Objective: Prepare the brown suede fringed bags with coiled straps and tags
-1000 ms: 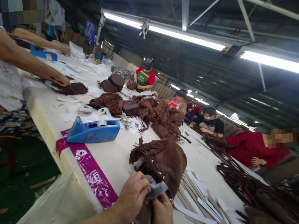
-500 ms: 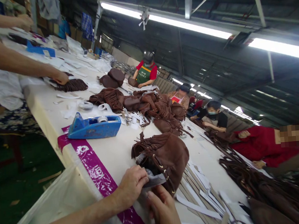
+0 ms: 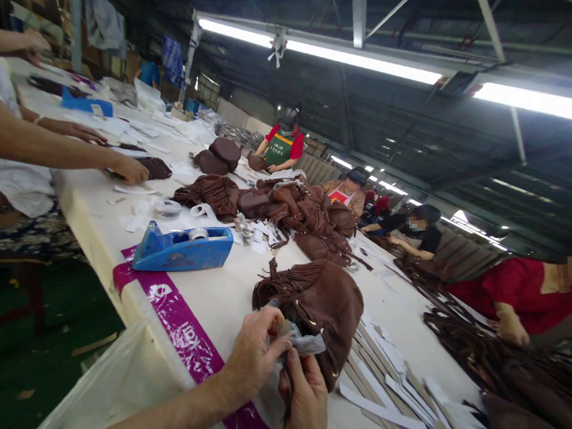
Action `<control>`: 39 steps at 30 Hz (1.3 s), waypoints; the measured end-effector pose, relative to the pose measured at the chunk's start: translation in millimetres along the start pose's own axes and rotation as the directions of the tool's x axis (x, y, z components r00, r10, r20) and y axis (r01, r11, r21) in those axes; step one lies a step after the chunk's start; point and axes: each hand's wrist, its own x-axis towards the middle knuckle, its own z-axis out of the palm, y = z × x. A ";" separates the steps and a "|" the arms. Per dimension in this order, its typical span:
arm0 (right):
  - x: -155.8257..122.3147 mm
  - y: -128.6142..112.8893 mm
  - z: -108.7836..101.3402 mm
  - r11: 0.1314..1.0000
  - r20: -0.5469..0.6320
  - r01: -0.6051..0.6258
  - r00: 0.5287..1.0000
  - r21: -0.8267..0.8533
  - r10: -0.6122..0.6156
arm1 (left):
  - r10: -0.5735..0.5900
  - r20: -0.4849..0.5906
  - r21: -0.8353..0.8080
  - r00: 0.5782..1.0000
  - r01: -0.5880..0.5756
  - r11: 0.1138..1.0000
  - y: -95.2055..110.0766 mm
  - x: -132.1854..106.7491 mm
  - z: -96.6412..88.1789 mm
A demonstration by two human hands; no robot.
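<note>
A brown fringed suede bag (image 3: pixel 324 301) lies on the white table (image 3: pixel 223 293) just in front of me. My left hand (image 3: pixel 253 357) pinches a crumpled piece of grey paper (image 3: pixel 302 342) at the bag's open mouth. My right hand (image 3: pixel 305 403) comes up from below, its fingers closed on the same paper and the bag's near edge. Both hands meet at the bag's opening.
A blue tape dispenser (image 3: pixel 181 249) stands on a purple strip (image 3: pixel 186 333) to the left. More brown fringed bags (image 3: pixel 285 204) are heaped mid-table, white paper strips (image 3: pixel 380 380) lie to the right. Another person's hand (image 3: pixel 129 168) rests on the table at far left; several people sit along the right side.
My left hand has lifted the grey paper a little higher at the bag's mouth and my right hand has closed in under it. The person at left has shifted a hand along the table.
</note>
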 end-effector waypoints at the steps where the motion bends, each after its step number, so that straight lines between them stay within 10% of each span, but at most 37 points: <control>1: -0.8 -0.6 1.6 1.000 -0.011 -0.001 1.000 0.022 0.001 | -0.021 -0.019 -0.015 1.000 0.021 1.000 0.7 0.1 -0.8; 12: -1.2 -1.0 8.9 0.996 -0.047 0.088 0.995 -0.022 -0.089 | -0.192 0.115 -0.314 0.975 0.219 0.924 -10.4 -0.6 -4.0; 22: 1.4 -16.7 -30.9 0.941 0.205 -0.092 0.965 -0.327 0.166 | -0.231 0.110 -0.159 0.967 0.247 0.956 -9.5 9.5 -10.3; 34: -3.0 -16.0 -27.2 0.916 0.189 0.145 0.979 -0.375 -0.078 | -0.244 0.230 -0.390 0.942 0.319 0.864 -24.9 13.8 -5.0; 39: -6.8 -19.1 -37.4 0.888 0.266 0.236 0.954 -0.395 -0.136 | -0.182 0.147 -0.190 0.972 0.209 0.959 -23.2 13.2 -6.4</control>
